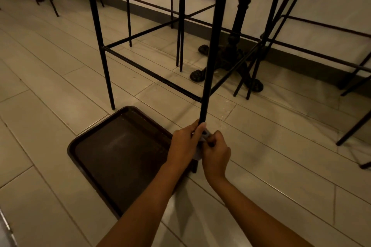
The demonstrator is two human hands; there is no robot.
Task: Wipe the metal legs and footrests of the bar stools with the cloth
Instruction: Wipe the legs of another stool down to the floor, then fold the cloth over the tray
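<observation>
pale tiled floor (50, 86) carries a row of black bar stools. the nearest stool (98, 26) stands just ahead, with its footrest (152, 73) bars low on the frame. behind it is an ornate table base (230, 60). a dark tray (120, 146) lies flat on the floor, just left of the hands.

the stool's near leg (209, 66) runs almost upright, leaning a little right toward its top. both hands meet on its lowest stretch, below the footrest joint. the left hand (184, 144) is curled round the leg, thumb lying up along it. the right hand (215, 154) pinches the grey cloth (205, 136) against the leg from the other side, so the cloth sits bunched between them.

nearly all of the leg lies straight above the hands, so the wiping stroke probably runs up along its axis.
</observation>
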